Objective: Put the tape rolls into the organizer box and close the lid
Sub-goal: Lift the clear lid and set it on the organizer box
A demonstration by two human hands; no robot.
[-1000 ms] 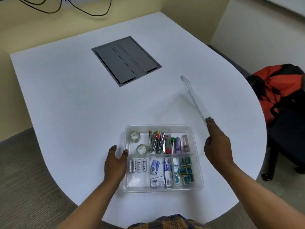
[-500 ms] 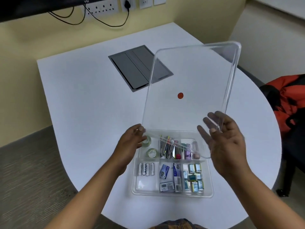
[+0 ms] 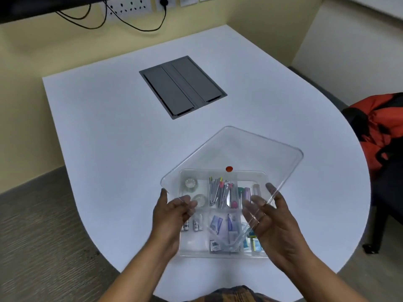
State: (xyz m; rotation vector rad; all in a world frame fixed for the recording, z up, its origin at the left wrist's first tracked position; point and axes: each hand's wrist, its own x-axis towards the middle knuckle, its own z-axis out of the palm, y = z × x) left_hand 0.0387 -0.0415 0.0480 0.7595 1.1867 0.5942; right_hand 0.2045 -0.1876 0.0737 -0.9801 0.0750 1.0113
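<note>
Lid point(image 3: 239, 155) held skewed above box point(image 3: 265, 178), left hand point(image 3: 172, 216) and right hand point(image 3: 270, 223) pinching near edges, fingers half curled. Both tapes point(image 3: 191, 183) already in back-left compartment. Likely to jam on a corner unless squared; slick plastic, light pinch, could slip

Clear, colourless lid point(image 3: 237, 153) with one red dot point(image 3: 229, 169), above a transparent organizer box point(image 3: 222, 252) of clear tape rolls point(image 3: 191, 183), on a white table point(image 3: 109, 127) with a dark grey panel point(image 3: 182, 86); pale yellow wall point(image 3: 65, 44), orange-and-black bag point(image 3: 379, 123).
</note>
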